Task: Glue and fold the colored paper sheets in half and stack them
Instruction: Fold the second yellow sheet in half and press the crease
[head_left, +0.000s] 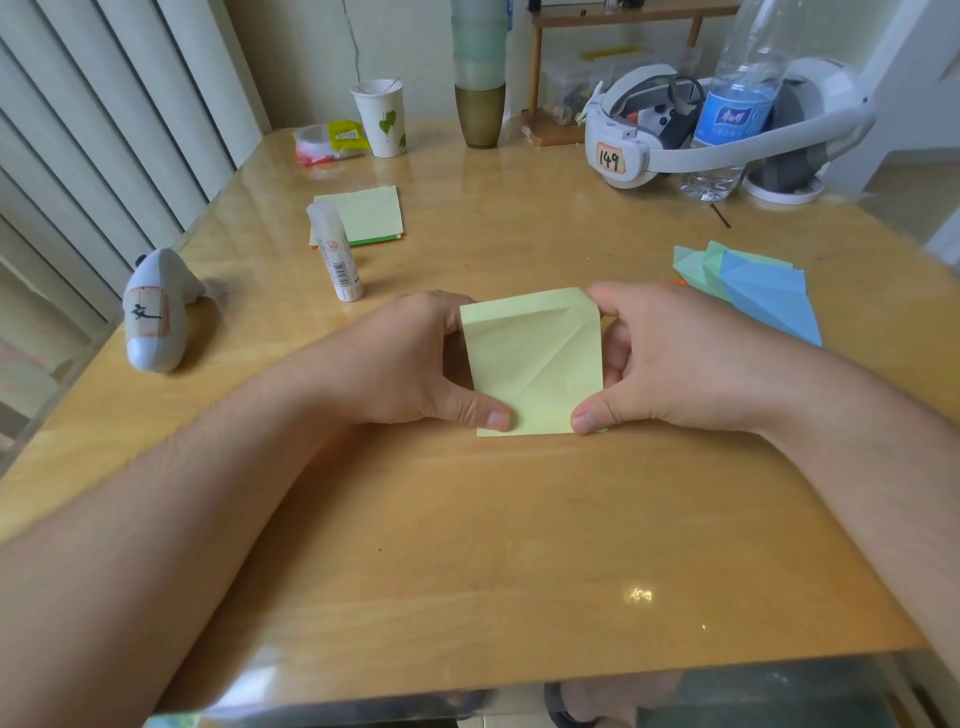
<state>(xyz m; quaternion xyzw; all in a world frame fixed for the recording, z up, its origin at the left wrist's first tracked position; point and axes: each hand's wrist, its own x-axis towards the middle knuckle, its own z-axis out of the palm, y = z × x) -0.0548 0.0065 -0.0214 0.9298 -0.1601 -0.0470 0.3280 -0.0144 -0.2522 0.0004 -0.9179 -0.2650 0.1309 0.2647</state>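
Both hands pinch a folded pale-yellow sheet (535, 364) at mid-table.

The left hand (415, 358) holds the sheet's left edge, thumb pressed on the near left corner and fingers curled behind; the right hand (660, 358) mirrors it on the right edge, thumb on the near right corner. The sheet's near edge touches the wooden table (467, 545) and its far edge is lifted (a diagonal crease crosses it). A capped glue stick (335, 252) stands further back on the left, just in front of a stack of folded sheets (369, 213). Blue and green creased papers (763, 291) lie to the right. A paper cup (382, 119), a water bottle (737, 104) and a white headset (649, 130) stand at the far edge.
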